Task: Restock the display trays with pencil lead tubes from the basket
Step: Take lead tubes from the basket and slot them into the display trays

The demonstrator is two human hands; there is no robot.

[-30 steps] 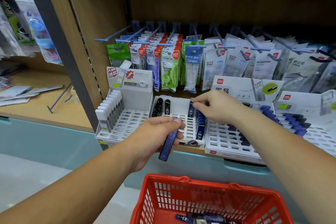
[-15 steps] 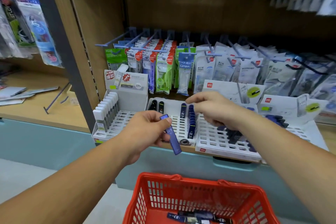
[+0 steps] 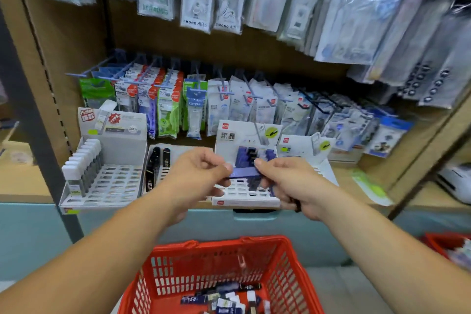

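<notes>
Between both hands, a blue lead tube lies level. L hand pinches one end w/ thumb & forefinger; R hand pinches the other end, its other fingers curled. Just behind the hands sit white display trays, some slots w/ dark tubes. Below the wrists, a red basket holds loose tubes.
</notes>
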